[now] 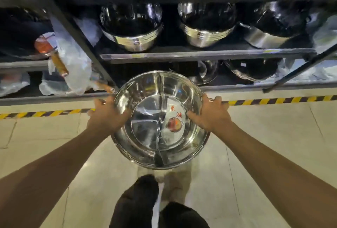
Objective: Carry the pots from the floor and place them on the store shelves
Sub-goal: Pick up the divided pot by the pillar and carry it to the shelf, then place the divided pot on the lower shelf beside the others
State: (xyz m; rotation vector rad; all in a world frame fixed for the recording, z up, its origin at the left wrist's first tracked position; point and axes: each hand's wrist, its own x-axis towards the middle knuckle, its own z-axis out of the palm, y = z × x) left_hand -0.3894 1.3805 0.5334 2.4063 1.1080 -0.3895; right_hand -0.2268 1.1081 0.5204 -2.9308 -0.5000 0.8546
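I hold a shiny steel pot (153, 132) with a divider across its middle and a red label on its base, above the floor and just in front of the shelves. My left hand (106, 114) grips its left rim with the thumb inside. My right hand (209, 113) grips the right rim the same way. The lowest shelf (237, 87) lies right behind the pot. The shelf above it (200, 54) carries three stacks of steel pots (131, 34), tilted toward me.
A dark slanted shelf post (78, 32) runs down to the pot's left rim. Plastic-wrapped pans with wooden handles (60, 59) sit on the left. More pots (251, 70) stand on the lowest shelf. Yellow-black tape (273, 101) marks the tiled floor. My legs (138, 202) are below.
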